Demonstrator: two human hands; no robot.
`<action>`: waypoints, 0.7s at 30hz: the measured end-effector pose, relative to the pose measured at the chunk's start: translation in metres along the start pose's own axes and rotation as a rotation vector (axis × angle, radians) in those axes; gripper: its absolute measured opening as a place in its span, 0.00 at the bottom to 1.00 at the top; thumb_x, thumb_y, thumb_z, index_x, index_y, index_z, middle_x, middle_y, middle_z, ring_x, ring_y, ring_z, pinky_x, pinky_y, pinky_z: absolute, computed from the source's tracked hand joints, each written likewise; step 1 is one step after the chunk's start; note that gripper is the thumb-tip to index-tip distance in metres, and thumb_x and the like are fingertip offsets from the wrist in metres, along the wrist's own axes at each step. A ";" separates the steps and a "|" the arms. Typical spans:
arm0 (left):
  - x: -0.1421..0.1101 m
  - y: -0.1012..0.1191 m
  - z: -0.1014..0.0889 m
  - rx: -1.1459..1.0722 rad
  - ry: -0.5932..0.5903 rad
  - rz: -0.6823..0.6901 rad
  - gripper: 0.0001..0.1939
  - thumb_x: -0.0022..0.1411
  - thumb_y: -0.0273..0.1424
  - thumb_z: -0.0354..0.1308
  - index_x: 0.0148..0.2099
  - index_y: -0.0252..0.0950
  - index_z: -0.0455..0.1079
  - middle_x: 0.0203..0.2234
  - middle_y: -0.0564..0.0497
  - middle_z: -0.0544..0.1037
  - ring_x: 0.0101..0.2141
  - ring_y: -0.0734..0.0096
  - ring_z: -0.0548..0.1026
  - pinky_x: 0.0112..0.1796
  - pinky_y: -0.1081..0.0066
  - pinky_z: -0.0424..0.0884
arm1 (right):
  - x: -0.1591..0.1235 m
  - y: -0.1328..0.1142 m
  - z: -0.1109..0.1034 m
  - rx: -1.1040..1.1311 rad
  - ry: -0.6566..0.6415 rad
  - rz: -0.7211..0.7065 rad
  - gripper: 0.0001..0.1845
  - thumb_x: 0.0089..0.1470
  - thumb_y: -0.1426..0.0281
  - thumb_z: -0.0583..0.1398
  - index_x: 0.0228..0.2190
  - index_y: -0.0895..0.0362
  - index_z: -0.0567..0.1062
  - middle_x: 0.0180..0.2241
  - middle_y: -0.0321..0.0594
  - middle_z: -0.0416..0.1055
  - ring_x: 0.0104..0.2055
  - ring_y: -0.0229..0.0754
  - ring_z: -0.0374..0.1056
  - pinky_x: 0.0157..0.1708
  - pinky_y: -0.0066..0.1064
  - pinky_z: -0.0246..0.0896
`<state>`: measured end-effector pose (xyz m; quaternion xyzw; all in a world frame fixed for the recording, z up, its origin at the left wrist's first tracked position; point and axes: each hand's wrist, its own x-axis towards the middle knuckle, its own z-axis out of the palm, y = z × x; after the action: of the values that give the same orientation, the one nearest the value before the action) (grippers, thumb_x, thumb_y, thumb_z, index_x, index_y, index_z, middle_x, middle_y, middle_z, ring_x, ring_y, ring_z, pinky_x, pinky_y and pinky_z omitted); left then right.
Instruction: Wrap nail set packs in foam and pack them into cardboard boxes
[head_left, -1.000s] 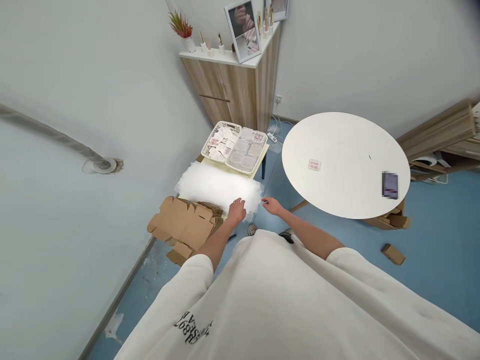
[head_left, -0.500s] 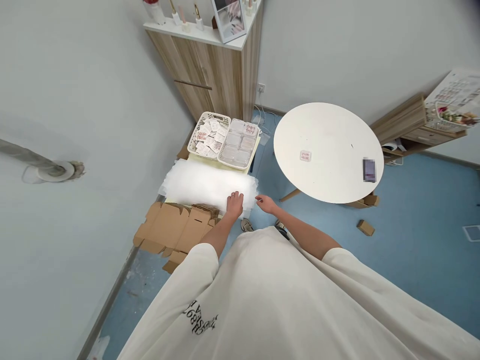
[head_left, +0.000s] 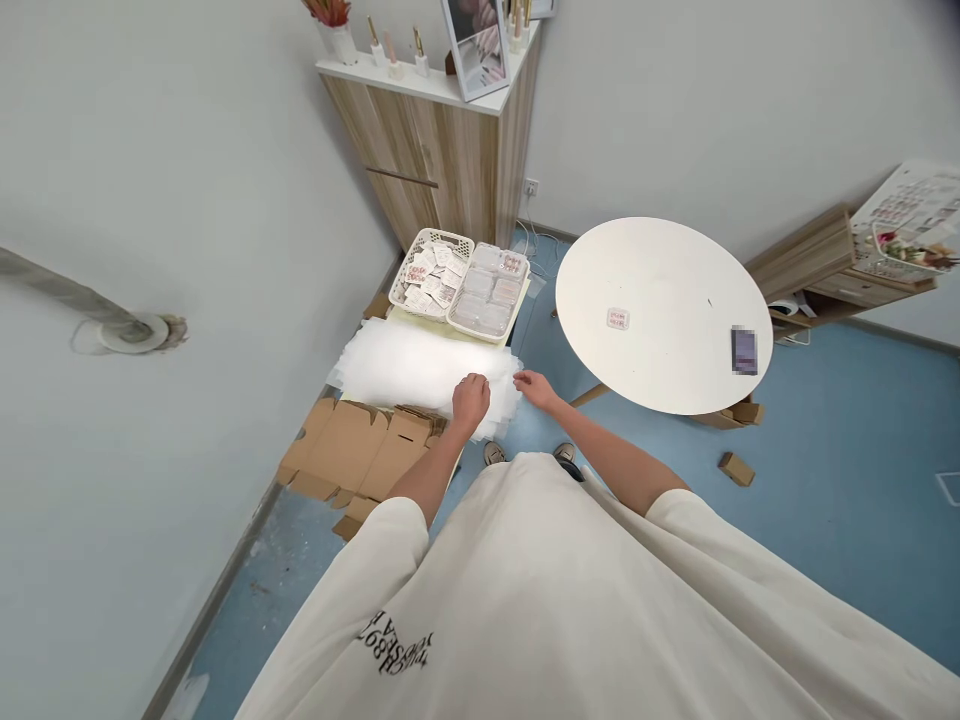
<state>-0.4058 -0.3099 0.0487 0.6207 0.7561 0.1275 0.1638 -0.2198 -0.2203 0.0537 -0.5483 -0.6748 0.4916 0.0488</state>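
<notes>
A stack of thin white packing sheets lies on the low surface in front of me, its edges uneven. My left hand rests at the stack's right part, with its fingers curled in; what they grip, if anything, is hidden. At the stack's right edge is my right hand, thumb and fingers pinched together on a sheet's edge. Behind the stack stand a white basket of small printed cards and a white tray of clear plastic cases. Flattened brown cardboard boxes lie at the near left.
A round white table stands to the right, bearing a small clear case and a blurred phone-like object. Beyond the stack is a wooden cabinet. A small cardboard box lies on the blue floor.
The fingers of my left hand have curled in from lying on the stack. My right hand has shifted slightly at the stack's edge. The camera view has moved a little.
</notes>
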 end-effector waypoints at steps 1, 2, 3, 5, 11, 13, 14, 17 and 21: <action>-0.001 0.001 -0.004 -0.007 0.014 0.026 0.16 0.75 0.33 0.42 0.49 0.38 0.71 0.46 0.42 0.75 0.47 0.58 0.73 0.49 0.62 0.67 | 0.005 -0.008 -0.001 0.037 0.024 0.016 0.14 0.63 0.63 0.55 0.46 0.55 0.74 0.47 0.43 0.78 0.47 0.44 0.74 0.46 0.32 0.68; -0.003 0.004 -0.007 -0.015 0.026 0.058 0.16 0.76 0.33 0.42 0.49 0.38 0.71 0.47 0.42 0.75 0.47 0.58 0.72 0.49 0.61 0.67 | 0.010 -0.016 -0.002 0.058 0.049 0.028 0.14 0.63 0.61 0.54 0.43 0.55 0.73 0.43 0.43 0.78 0.45 0.44 0.74 0.43 0.32 0.68; -0.005 0.007 -0.009 -0.024 0.032 0.097 0.16 0.76 0.33 0.42 0.50 0.38 0.71 0.47 0.42 0.75 0.48 0.58 0.72 0.49 0.61 0.66 | 0.014 -0.023 -0.002 0.058 0.093 0.050 0.14 0.63 0.59 0.55 0.41 0.55 0.72 0.41 0.43 0.78 0.42 0.44 0.74 0.42 0.32 0.68; -0.009 0.015 -0.012 -0.047 0.032 0.183 0.17 0.76 0.33 0.41 0.51 0.38 0.71 0.49 0.42 0.74 0.49 0.59 0.72 0.50 0.61 0.66 | 0.018 -0.033 -0.003 0.021 0.174 0.088 0.14 0.60 0.57 0.57 0.39 0.54 0.70 0.38 0.42 0.77 0.40 0.44 0.72 0.41 0.32 0.68; -0.013 0.048 -0.010 -0.134 -0.017 0.326 0.17 0.75 0.40 0.46 0.56 0.39 0.69 0.55 0.43 0.72 0.54 0.59 0.71 0.54 0.60 0.65 | 0.011 -0.029 -0.026 -0.100 0.294 0.038 0.16 0.53 0.73 0.56 0.44 0.53 0.70 0.42 0.41 0.76 0.43 0.46 0.71 0.47 0.36 0.67; -0.009 0.058 -0.007 -0.158 -0.020 0.347 0.19 0.75 0.41 0.45 0.59 0.38 0.68 0.56 0.43 0.72 0.56 0.59 0.70 0.55 0.60 0.65 | 0.006 -0.019 -0.044 -0.093 0.309 -0.007 0.20 0.53 0.76 0.53 0.47 0.53 0.71 0.47 0.42 0.76 0.48 0.47 0.71 0.52 0.39 0.66; -0.006 0.064 -0.005 -0.165 -0.024 0.359 0.19 0.76 0.40 0.43 0.59 0.38 0.67 0.57 0.43 0.71 0.56 0.59 0.70 0.55 0.60 0.65 | 0.004 -0.014 -0.055 -0.085 0.317 -0.023 0.22 0.52 0.76 0.53 0.49 0.53 0.71 0.49 0.42 0.75 0.51 0.48 0.70 0.54 0.39 0.65; 0.008 0.080 0.003 -0.172 -0.041 0.397 0.19 0.76 0.38 0.42 0.60 0.38 0.66 0.57 0.42 0.71 0.56 0.58 0.70 0.54 0.60 0.66 | -0.001 0.006 -0.089 -0.053 0.354 -0.035 0.26 0.52 0.76 0.52 0.52 0.54 0.73 0.55 0.41 0.73 0.57 0.49 0.67 0.60 0.41 0.62; 0.031 0.110 0.019 -0.157 -0.087 0.459 0.19 0.75 0.38 0.44 0.62 0.39 0.64 0.59 0.42 0.69 0.57 0.56 0.68 0.53 0.57 0.68 | -0.002 0.043 -0.134 0.017 0.447 -0.026 0.29 0.51 0.76 0.53 0.54 0.55 0.74 0.56 0.42 0.73 0.59 0.49 0.67 0.62 0.43 0.60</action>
<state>-0.3045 -0.2577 0.0719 0.7665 0.5753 0.1927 0.2108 -0.1081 -0.1434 0.0928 -0.6344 -0.6501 0.3628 0.2082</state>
